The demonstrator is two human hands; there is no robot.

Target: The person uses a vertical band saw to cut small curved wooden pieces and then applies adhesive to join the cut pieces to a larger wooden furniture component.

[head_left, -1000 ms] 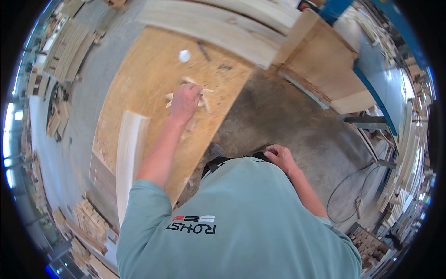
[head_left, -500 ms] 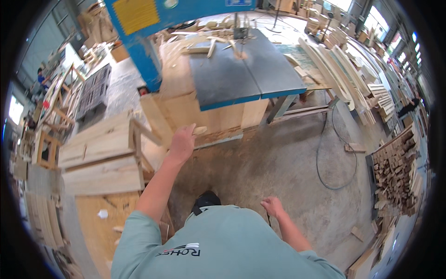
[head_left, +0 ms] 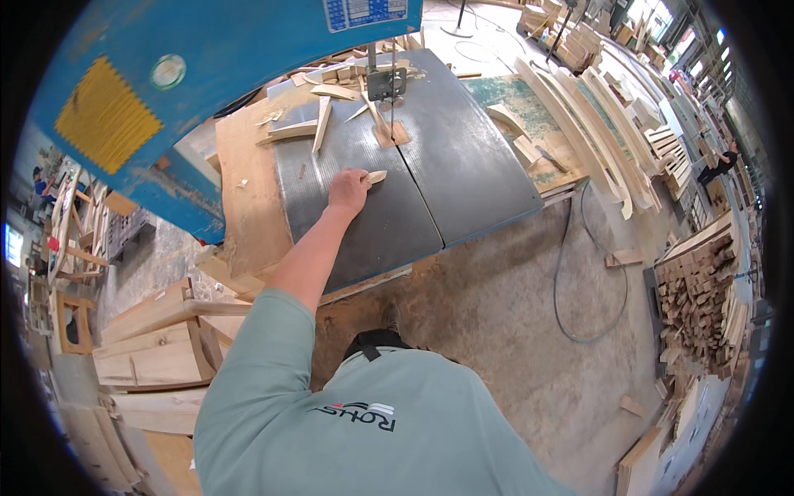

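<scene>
My left hand (head_left: 347, 190) reaches out over the grey metal saw table (head_left: 475, 153), its fingers closed round a small pale wood piece (head_left: 377, 177). One end of the piece sticks out to the right of my fingers. Beyond it stands the blade guide (head_left: 386, 83) of a blue band saw (head_left: 248, 58), with the thin blade running down to a wooden insert (head_left: 392, 135). Several curved offcuts (head_left: 322, 122) lie on the table just left of the blade. My right hand is out of view.
Curved planks (head_left: 583, 136) lie on a side bench to the right. A dark hose or cable (head_left: 556, 298) loops on the floor. Stacked small wood blocks (head_left: 699, 285) stand at the far right, and boards (head_left: 157, 357) at the lower left. One person (head_left: 721, 164) is far right.
My left hand, with the wood piece, has moved forward from before the table's edge to over its top. The machine now appears closer. My right hand has gone out of view.
</scene>
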